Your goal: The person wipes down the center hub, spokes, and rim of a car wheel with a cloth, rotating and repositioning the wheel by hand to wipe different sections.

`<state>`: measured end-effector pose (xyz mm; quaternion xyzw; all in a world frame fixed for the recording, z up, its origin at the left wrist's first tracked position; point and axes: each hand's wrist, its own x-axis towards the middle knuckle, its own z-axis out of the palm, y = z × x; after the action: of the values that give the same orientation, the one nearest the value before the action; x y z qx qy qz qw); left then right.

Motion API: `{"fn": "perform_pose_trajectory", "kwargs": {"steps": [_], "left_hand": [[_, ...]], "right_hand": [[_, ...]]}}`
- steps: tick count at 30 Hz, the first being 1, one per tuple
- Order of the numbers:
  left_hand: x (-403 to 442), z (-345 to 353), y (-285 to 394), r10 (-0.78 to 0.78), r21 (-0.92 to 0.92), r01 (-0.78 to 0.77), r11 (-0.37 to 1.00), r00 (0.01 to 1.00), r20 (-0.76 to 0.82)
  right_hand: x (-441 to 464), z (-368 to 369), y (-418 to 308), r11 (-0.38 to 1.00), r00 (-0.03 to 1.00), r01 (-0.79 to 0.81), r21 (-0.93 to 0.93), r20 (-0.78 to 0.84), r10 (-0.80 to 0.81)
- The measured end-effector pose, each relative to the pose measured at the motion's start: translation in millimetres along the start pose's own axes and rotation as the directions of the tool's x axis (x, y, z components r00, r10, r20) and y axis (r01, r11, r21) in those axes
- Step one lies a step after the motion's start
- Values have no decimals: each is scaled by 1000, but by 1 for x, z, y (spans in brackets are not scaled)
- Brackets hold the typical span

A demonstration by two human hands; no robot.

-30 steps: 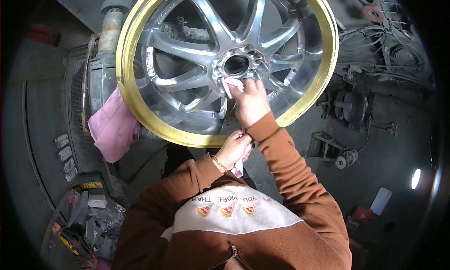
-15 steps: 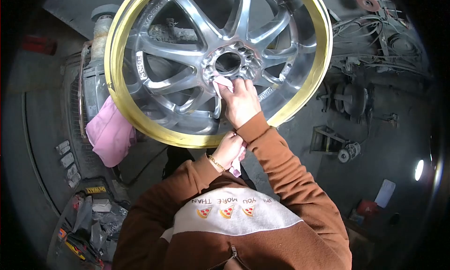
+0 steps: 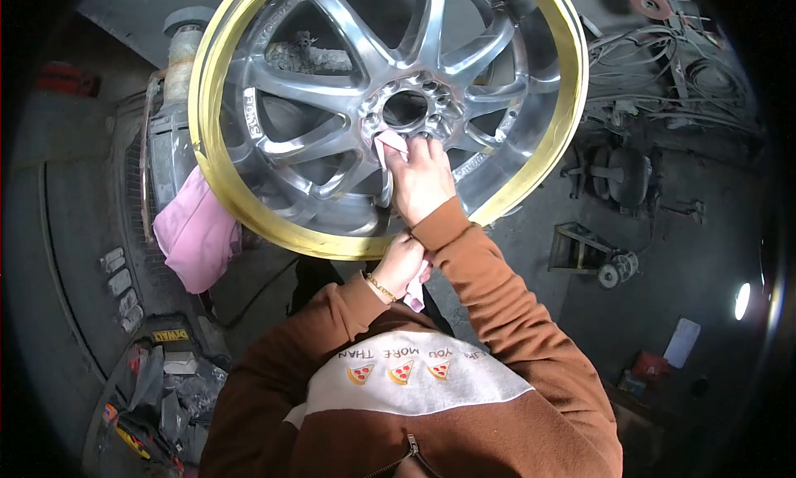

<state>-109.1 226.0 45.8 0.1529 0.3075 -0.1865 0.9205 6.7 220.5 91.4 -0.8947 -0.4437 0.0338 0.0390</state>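
Brown zip-up top, white chest panel, three pizza slices, printed lettering, gold chain bracelet [image 3: 381,288]

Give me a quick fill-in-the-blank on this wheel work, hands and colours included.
The cloth pinched in the right hand is coloured ____.
The wheel has an outer edge coloured ____.
The bracelet is worn on the ____ arm.
The front of the sweatshirt shows ____ pizza slices.

Missing words: pink; yellow; left; three.
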Motion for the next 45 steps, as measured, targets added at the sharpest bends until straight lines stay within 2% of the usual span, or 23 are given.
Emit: {"fn": "perform_pose_trajectory", "kwargs": {"steps": [2,3,5,7,9,11,14,17,19,20,21,23,24,25,28,31,33,35,36,37,39,43,45], "left_hand": [[-2,-3,-3,-17,33,15,999,998,57],[-4,-4,-3,-15,34,13,999,998,56],[-5,-6,0,-28,57,18,998,984,177],[-7,-3,5,13,47,-19,999,991,135],[-9,-2,8,49,5,-49,999,999,11],[-12,-3,9,61,5,-61,998,998,4],[-14,-5,7,41,-22,-41,999,999,3],[-16,-4,4,51,3,-51,999,999,-10],[-18,-13,-6,97,67,-103,992,992,87],[-18,-20,-10,99,34,-103,994,990,102],[-19,-23,-10,99,38,-103,994,990,99],[-22,-28,-11,135,-116,-126,985,988,70],[-22,-29,-9,134,-163,-132,978,991,-1],[-22,-31,-5,133,-160,-132,978,991,-5],[-19,-33,8,310,77,-312,947,950,25],[-19,-39,10,269,36,-273,961,959,93],[-28,-37,8,214,-17,-213,977,970,114],[-28,-26,4,181,-68,-184,981,982,-53],[-26,-12,8,221,-45,-231,972,960,-174],[-23,-16,11,216,-42,-226,973,961,-173],[-20,-26,16,356,256,-360,897,932,65],[-14,-19,22,233,77,-233,969,972,1],[-9,-13,25,220,92,-219,971,976,4]], "right_hand": [[-2,-1,0,1000,1000,-11,27,-3,11],[-3,-1,1,995,999,-16,103,-44,21],[-2,-2,3,968,991,-16,249,-124,48],[3,4,4,958,993,-53,283,-87,80],[8,14,-3,965,991,-16,261,-128,51],[8,10,-9,966,994,-6,260,-101,33],[7,13,-9,926,992,-45,375,-93,86],[4,1,-19,907,992,-80,413,-54,112],[-3,-2,-25,922,995,-61,381,-55,89],[-5,-1,-30,949,995,0,315,-98,33],[-6,1,-35,967,990,60,246,-138,-26],[-5,8,-42,978,993,46,204,-119,-22],[-1,12,-45,988,988,37,152,-157,-13],[2,14,-47,995,981,25,101,-195,-5],[19,13,-48,993,979,-46,108,-194,66],[16,13,-49,991,977,-69,111,-196,90],[5,19,-48,994,978,-7,106,-207,29],[5,21,-46,991,976,-16,134,-213,45],[9,18,-47,987,975,-34,158,-212,67],[14,15,-47,982,974,-53,184,-208,92],[22,12,-44,975,966,-68,213,-232,118],[30,17,-32,988,963,-51,148,-254,88],[29,16,-28,996,982,-49,72,-181,62]]}}
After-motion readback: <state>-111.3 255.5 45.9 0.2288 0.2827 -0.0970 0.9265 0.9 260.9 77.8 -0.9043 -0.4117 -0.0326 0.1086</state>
